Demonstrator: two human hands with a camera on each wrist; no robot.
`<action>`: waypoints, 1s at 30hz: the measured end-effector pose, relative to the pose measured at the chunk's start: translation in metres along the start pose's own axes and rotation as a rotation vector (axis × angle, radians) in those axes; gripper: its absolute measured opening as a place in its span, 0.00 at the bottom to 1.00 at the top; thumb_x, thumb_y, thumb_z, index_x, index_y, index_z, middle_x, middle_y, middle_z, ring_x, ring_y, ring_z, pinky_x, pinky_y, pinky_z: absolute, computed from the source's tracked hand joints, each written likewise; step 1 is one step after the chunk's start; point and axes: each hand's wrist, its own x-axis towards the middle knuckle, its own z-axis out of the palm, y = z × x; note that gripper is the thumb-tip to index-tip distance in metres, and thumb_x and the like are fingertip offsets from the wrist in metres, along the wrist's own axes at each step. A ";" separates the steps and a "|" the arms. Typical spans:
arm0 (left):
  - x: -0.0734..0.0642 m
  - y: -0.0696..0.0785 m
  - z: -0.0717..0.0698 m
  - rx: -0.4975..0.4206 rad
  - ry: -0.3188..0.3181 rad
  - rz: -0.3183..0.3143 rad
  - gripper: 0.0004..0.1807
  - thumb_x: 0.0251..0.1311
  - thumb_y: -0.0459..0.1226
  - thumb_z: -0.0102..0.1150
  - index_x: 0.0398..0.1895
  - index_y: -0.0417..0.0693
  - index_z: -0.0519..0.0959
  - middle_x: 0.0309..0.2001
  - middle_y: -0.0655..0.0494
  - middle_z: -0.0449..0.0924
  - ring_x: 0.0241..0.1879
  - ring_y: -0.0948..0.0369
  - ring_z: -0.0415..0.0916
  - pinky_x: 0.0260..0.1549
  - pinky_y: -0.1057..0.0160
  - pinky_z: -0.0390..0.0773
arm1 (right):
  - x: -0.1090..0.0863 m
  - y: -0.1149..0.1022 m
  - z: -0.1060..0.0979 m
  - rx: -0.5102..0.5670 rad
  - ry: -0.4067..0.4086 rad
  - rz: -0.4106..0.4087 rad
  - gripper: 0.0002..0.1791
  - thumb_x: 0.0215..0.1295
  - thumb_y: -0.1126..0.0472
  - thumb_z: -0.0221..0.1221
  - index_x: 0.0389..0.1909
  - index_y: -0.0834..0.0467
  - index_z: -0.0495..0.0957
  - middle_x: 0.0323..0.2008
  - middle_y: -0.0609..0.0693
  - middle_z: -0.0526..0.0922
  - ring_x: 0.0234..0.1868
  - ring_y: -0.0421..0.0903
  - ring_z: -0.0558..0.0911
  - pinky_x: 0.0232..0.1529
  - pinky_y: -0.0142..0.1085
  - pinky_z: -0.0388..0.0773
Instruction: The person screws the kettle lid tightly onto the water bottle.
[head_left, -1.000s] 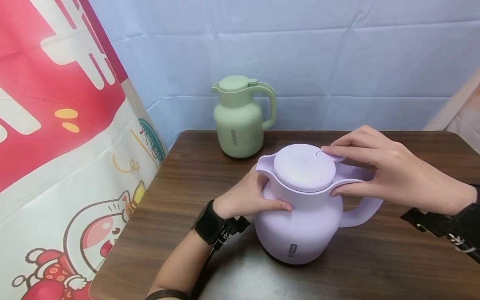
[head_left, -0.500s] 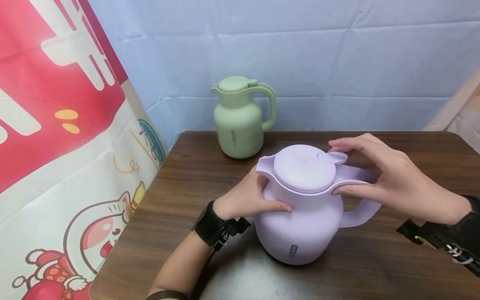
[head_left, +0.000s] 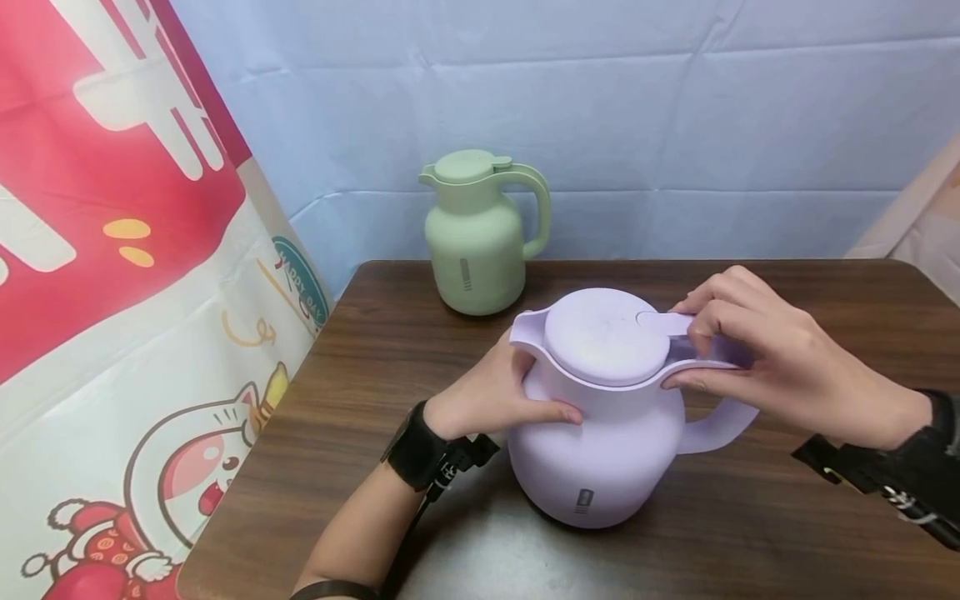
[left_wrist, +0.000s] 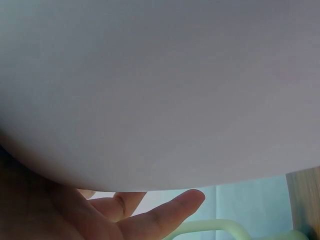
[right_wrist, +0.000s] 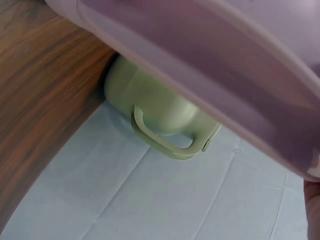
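A lilac thermos jug stands upright on the table, its round lid in place and its spout facing left. Around its left side my left hand holds the body, thumb across the front. The fingers behind are hidden in the head view; some show past the jug's pale wall in the left wrist view. My right hand grips the top of the handle. Its thumb lies on the near rim, and a bent finger reaches into the hollow beneath the lid's lever.
A green thermos jug stands at the back of the wooden table, handle to the right. Behind it hangs a pale blue cloth. A printed cloth with cartoon figures hangs along the left side.
My right fingers have come off the top of the lever, and one is now bent in beneath it. The lever's outer end sits at a different tilt. My left hand keeps its hold.
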 end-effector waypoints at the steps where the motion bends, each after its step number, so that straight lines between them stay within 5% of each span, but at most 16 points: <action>1: 0.000 -0.005 0.001 0.004 0.003 0.005 0.46 0.36 0.33 0.79 0.63 0.43 0.65 0.55 0.53 0.71 0.56 0.65 0.66 0.60 0.63 0.62 | 0.000 0.000 0.000 -0.009 0.005 -0.010 0.26 0.63 0.40 0.55 0.19 0.57 0.67 0.32 0.51 0.75 0.45 0.40 0.72 0.41 0.20 0.63; 8: 0.000 0.005 -0.001 0.010 0.002 -0.011 0.45 0.35 0.31 0.79 0.62 0.40 0.66 0.54 0.51 0.72 0.56 0.65 0.65 0.60 0.63 0.61 | 0.003 -0.006 0.002 -0.029 0.037 -0.046 0.28 0.65 0.41 0.54 0.14 0.54 0.59 0.30 0.51 0.73 0.43 0.42 0.71 0.40 0.20 0.61; 15: 0.000 0.007 -0.001 0.033 0.008 -0.008 0.45 0.34 0.32 0.79 0.61 0.40 0.67 0.53 0.52 0.73 0.55 0.64 0.63 0.59 0.63 0.61 | 0.000 -0.008 0.006 0.020 0.155 -0.043 0.28 0.61 0.41 0.59 0.14 0.56 0.63 0.29 0.54 0.76 0.43 0.40 0.74 0.35 0.19 0.63; 23: 0.000 0.007 -0.001 -0.015 -0.015 -0.017 0.45 0.37 0.30 0.78 0.63 0.39 0.64 0.56 0.50 0.71 0.56 0.66 0.66 0.61 0.64 0.62 | -0.011 -0.006 0.011 0.157 0.121 0.109 0.33 0.57 0.44 0.63 0.39 0.75 0.72 0.41 0.55 0.78 0.44 0.39 0.77 0.43 0.21 0.71; 27: -0.001 0.001 0.001 -0.006 -0.007 -0.017 0.45 0.38 0.32 0.78 0.63 0.41 0.64 0.56 0.52 0.71 0.57 0.66 0.65 0.60 0.64 0.62 | -0.020 -0.009 0.015 0.251 0.157 0.190 0.35 0.57 0.49 0.65 0.50 0.78 0.72 0.46 0.54 0.78 0.46 0.41 0.76 0.44 0.23 0.71; 30: -0.006 -0.008 0.004 0.010 0.008 -0.074 0.45 0.41 0.37 0.77 0.64 0.49 0.64 0.57 0.58 0.71 0.57 0.67 0.65 0.60 0.65 0.62 | -0.025 -0.011 0.018 0.288 0.208 0.225 0.33 0.58 0.52 0.65 0.51 0.77 0.73 0.47 0.54 0.79 0.47 0.41 0.76 0.45 0.24 0.71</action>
